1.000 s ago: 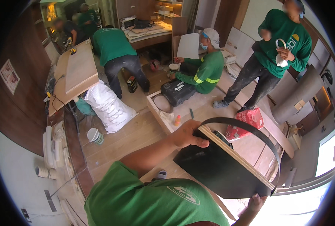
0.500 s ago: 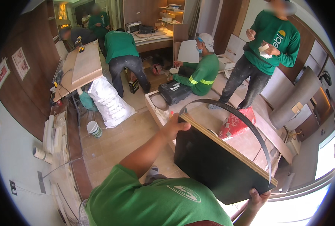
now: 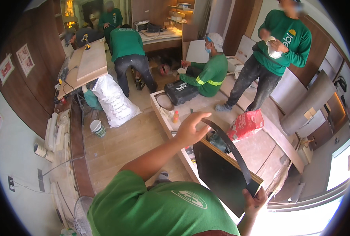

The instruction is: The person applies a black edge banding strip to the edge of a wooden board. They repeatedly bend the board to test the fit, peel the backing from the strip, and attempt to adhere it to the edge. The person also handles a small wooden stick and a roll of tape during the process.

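Observation:
A black-faced board with a pale raw plywood edge is tilted in front of me. Its near right corner is gripped by my right hand, the thumb pressed by the end of a thin dark edging strip. That strip bows up over the raw edge toward my left hand. My left hand is above the board's far left corner, with the strip's other end between thumb and forefinger. Its palm is off the board.
Below the board is a low wooden platform with a black tool case, a red bag and a small orange-capped bottle. A seated co-worker and a standing co-worker are beyond. A white sack and bucket stand left.
My left hand has come off the board's corner and lifted with the strip's end. The board has dropped lower and steeper, and my right hand has shifted left. The standing co-worker's hands have moved together.

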The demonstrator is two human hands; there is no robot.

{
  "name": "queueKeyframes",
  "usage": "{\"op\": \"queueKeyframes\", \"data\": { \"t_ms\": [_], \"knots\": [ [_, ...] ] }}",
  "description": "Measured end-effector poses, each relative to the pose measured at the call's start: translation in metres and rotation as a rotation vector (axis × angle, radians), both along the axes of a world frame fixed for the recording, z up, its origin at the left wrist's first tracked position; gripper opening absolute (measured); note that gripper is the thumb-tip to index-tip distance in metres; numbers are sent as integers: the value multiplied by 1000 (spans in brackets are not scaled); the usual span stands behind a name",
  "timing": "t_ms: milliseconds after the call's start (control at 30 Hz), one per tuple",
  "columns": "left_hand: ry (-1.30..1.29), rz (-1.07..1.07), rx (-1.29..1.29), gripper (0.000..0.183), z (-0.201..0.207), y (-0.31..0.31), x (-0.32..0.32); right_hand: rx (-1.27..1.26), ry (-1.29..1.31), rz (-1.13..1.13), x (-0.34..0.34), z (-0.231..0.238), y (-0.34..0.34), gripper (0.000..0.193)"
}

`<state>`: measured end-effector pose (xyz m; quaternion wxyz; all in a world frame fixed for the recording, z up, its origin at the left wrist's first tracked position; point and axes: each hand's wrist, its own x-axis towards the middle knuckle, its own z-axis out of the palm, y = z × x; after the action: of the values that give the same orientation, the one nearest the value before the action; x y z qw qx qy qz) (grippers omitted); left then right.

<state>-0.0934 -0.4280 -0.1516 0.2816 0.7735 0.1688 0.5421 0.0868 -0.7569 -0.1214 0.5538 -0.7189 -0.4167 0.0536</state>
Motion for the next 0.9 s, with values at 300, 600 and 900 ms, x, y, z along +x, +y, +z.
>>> {"op": "queueKeyframes", "data": {
  "t_ms": [300, 600, 900],
  "knots": [
    [166, -114, 398, 45, 35, -16, 26, -55, -22, -31, 8, -8, 2, 25],
    [107, -179, 129, 20, 78, 16, 54, -95, -19, -133, 11, -8, -4, 22],
    [290, -78, -43, 39, 109, 61, 58, -74, -32, -149, 23, -12, -12, 21]
  ]
}}
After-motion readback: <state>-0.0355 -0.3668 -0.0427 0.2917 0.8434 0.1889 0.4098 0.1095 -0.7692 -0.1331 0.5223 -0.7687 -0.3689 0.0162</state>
